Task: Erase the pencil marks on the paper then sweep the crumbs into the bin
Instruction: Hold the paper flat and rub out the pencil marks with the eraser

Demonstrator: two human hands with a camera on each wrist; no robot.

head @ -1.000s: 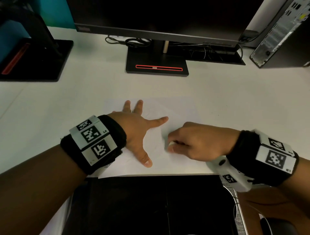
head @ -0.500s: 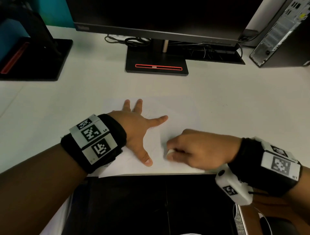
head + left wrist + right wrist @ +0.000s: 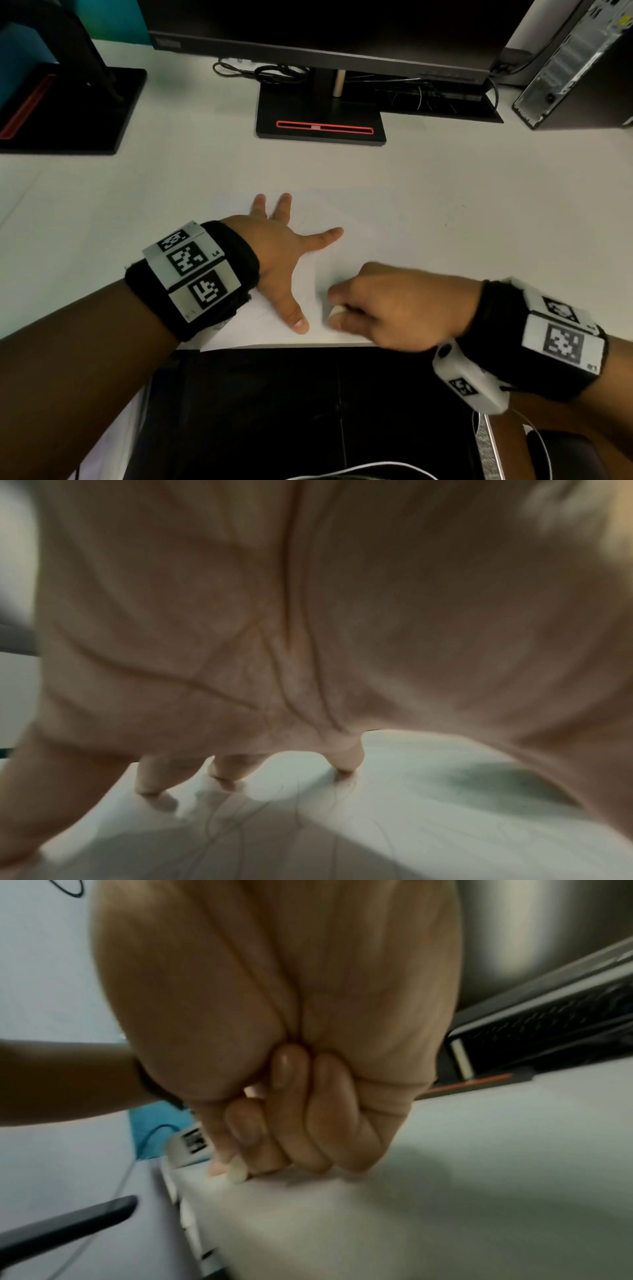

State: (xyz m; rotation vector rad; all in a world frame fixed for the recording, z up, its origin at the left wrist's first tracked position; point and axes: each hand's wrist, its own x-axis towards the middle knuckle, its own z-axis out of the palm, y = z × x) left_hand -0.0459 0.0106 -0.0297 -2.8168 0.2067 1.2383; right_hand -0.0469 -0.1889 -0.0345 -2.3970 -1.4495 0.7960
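A white sheet of paper (image 3: 363,233) lies on the white desk near its front edge. My left hand (image 3: 284,246) lies flat on it with fingers spread, and its fingertips (image 3: 344,761) press the sheet, where faint pencil lines (image 3: 219,829) show. My right hand (image 3: 383,305) pinches a small white eraser (image 3: 336,311) against the paper just right of my left thumb. In the right wrist view the eraser (image 3: 238,1173) peeks out below the curled fingers. No bin is in view.
A monitor stand (image 3: 322,116) with cables stands behind the paper, another black stand (image 3: 68,109) is at the far left, and a computer tower (image 3: 575,61) at the far right. A dark gap (image 3: 308,411) lies below the desk's front edge.
My right hand has slid with the eraser toward the front edge of the paper, then a little left. My left hand has stayed flat on the sheet.
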